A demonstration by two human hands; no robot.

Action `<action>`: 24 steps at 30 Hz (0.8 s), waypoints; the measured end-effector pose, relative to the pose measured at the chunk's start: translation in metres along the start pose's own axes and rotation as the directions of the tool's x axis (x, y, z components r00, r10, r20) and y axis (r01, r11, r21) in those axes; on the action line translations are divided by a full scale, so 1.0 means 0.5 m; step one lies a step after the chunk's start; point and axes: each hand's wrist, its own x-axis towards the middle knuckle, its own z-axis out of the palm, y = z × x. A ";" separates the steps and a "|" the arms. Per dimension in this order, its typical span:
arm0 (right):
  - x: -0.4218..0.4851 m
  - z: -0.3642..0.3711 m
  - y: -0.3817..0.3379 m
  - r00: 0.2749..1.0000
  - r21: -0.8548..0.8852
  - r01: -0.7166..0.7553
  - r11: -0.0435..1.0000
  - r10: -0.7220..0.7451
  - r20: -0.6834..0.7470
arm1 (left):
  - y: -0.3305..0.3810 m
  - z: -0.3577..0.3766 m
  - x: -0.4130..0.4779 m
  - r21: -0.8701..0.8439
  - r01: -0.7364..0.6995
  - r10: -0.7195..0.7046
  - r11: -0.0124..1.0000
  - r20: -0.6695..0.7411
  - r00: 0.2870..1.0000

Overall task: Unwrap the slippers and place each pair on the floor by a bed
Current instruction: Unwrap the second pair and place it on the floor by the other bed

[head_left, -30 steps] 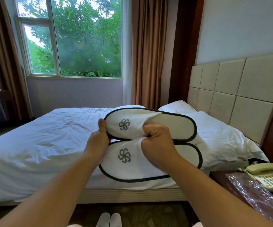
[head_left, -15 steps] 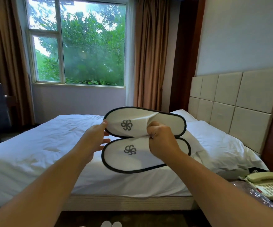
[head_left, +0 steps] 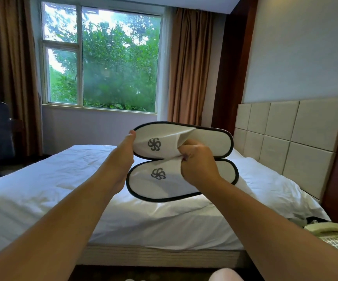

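Two white slippers with dark trim and a grey pinwheel logo are held side by side in the air above the bed. The upper slipper has its toes to the left; the lower slipper lies just below it. My right hand pinches the upper edges of both slippers where they meet. My left hand rests with straight fingers against the toe ends, thumb at the upper slipper's rim. No wrapper is on the slippers.
A padded headboard stands at the right. A beige telephone sits on the nightstand at the lower right. A window with brown curtains is behind the bed. Dark floor runs along the bed's near side.
Both hands have raised the slippers higher and farther from me. My left hand has gone from gripping the toe ends to lying flat against them. The view has tilted up.
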 end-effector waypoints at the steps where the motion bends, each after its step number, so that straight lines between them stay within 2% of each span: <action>1: 0.007 0.006 0.002 1.000 0.003 0.010 1.000 -0.010 -0.008 | -0.001 -0.001 0.007 -0.003 -0.001 0.001 1.000 -0.006 1.000; 8: 0.059 0.096 0.076 1.000 -0.002 0.026 1.000 -0.026 0.014 | -0.028 -0.036 0.110 -0.035 0.059 -0.061 0.998 -0.044 0.997; 16: 0.152 0.309 0.210 0.998 0.024 0.058 0.998 -0.057 -0.031 | -0.117 -0.077 0.316 -0.029 0.186 -0.188 0.982 -0.144 0.972; 24: 0.400 0.440 0.312 0.995 0.117 0.087 0.989 -0.092 0.038 | -0.034 -0.096 0.594 0.010 0.256 -0.246 0.967 -0.240 0.939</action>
